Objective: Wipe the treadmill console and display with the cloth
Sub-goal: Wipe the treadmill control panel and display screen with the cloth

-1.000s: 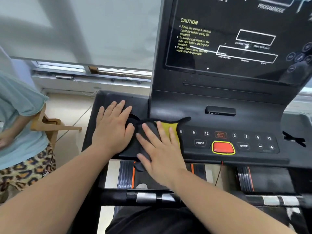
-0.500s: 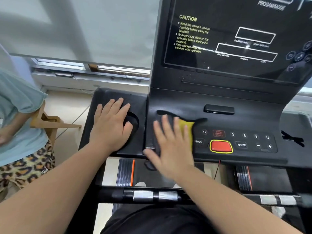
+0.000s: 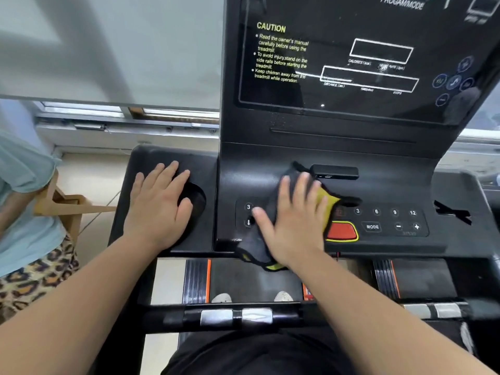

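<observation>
Rightward since before, right hand (image 3: 293, 220) presses cloth (image 3: 328, 203) onto console (image 3: 392, 185).

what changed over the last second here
The right hand slid the cloth rightward along the button panel, from next to the cup holder to the left edge of the red button, fingers still flat on it. The left hand stayed flat at the cup holder.

**Indoor exercise room, home or gym unclear**

A treadmill console (image 3: 378, 185) is filling the view from 12 to 3 o'clock, its display (image 3: 338, 63) carrying printed caution text. A lowered blind (image 3: 108, 44) is covering most of a window (image 3: 94, 108) at 10 o'clock. At 8 o'clock a person (image 3: 24, 212) in casual clothes is showing beside wooden furniture (image 3: 67, 207) on a pale floor (image 3: 92, 171).
</observation>
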Available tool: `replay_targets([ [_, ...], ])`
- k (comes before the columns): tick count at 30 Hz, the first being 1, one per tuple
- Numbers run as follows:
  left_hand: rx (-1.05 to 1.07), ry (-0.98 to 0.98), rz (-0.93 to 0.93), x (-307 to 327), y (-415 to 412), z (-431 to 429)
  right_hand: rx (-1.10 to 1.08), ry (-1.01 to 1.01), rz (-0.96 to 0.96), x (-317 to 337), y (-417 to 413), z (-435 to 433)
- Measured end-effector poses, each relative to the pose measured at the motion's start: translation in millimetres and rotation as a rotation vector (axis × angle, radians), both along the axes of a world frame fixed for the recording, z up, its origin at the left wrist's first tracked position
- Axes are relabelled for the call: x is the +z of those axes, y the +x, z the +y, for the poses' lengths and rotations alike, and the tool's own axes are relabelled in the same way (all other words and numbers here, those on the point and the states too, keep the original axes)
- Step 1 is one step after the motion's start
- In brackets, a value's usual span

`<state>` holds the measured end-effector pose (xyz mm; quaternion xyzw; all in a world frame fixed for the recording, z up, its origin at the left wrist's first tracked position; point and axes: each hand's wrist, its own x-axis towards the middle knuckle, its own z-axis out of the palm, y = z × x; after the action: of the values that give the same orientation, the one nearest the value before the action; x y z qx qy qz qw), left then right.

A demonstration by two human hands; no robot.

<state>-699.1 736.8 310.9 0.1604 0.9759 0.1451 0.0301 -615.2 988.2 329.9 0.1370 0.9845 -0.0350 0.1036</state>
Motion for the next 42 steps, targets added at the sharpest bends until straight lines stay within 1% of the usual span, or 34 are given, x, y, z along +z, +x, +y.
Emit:
replay_targets([
  [4,-0.005,-0.007,-0.003,0,0,-1,0.387,-0.033,-0.032,0,-9,-37],
  [7,0.002,-0.03,0.0,0,0,2,0.658,-0.051,0.003,-7,2,-33],
  [8,0.004,-0.036,-0.001,1,0,2,0.707,-0.056,0.023,-10,7,-25],
  [9,0.004,-0.041,-0.004,1,-1,2,0.71,-0.058,0.045,-12,12,-14],
  [10,0.001,-0.045,-0.007,1,-1,2,0.66,-0.05,0.059,-13,16,-2],
  [13,-0.005,-0.054,-0.016,2,-1,1,0.379,-0.011,0.042,-9,21,34],
  [15,-0.01,-0.055,-0.02,3,-2,1,0.27,-0.025,0.024,-6,18,41],
  [17,-0.012,-0.055,-0.021,3,-2,1,0.228,-0.032,0.024,-4,13,31],
  [19,-0.01,-0.051,-0.023,4,-2,1,0.251,-0.064,0.038,-2,7,12],
  [21,-0.015,-0.041,-0.022,4,-1,0,0.327,-0.149,0.058,0,4,-3],
  [23,-0.021,-0.018,-0.025,3,-1,0,0.34,-0.324,0.122,5,3,-7],
  [25,-0.017,0.03,-0.004,4,-1,-1,0.248,-0.505,0.261,11,6,0],
  [26,-0.016,0.065,0.024,5,0,-2,0.186,-0.554,0.325,13,8,7],
  [28,-0.047,0.134,0.138,10,5,-1,0.106,-0.566,0.396,14,15,24],
  [30,-0.149,0.199,0.277,19,14,11,0.097,-0.524,0.404,10,21,39],
  [31,-0.236,0.228,0.312,26,20,23,0.107,-0.506,0.399,8,23,43],
  [33,-0.471,0.229,0.293,40,32,56,0.15,-0.482,0.391,2,25,51],
  [35,-0.689,0.135,0.239,47,44,91,0.209,-0.467,0.385,-3,26,58],
  [36,-0.757,0.073,0.216,46,48,104,0.237,-0.466,0.374,-5,25,60],
  [38,-0.812,-0.042,0.204,42,52,119,0.266,-0.447,0.345,-6,27,66],
  [39,-0.814,-0.07,0.21,38,51,122,0.278,-0.423,0.333,-6,28,68],
  [42,-0.794,-0.058,0.244,31,47,125,0.322,-0.362,0.29,-6,30,70],
])
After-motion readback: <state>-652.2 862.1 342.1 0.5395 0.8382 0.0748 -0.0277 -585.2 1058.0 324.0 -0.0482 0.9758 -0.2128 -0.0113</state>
